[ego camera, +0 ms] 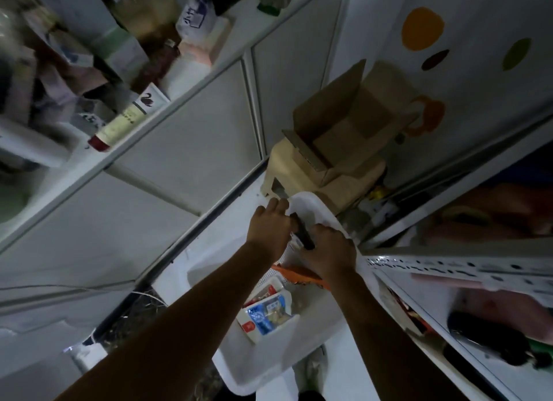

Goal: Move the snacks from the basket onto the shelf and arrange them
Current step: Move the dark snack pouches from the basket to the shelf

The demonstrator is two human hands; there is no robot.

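Observation:
A white plastic basket (pixel 260 367) sits low in front of me on the floor. A blue-and-white snack pack (pixel 267 312) and an orange packet (pixel 299 273) lie inside it. Both hands reach into its far end. My left hand (pixel 270 230) and my right hand (pixel 329 252) close together around a dark, narrow snack pack (pixel 303 234), most of it hidden by the fingers. The white shelf (pixel 449 269) with a perforated edge runs along the right, holding pink and dark packets.
An open cardboard box (pixel 338 125) rests on a beige stool (pixel 287 173) just beyond the basket. A second shelf at upper left (pixel 179 101) carries bottles, boxes and a lying bottle. A grey panelled wall fills the middle.

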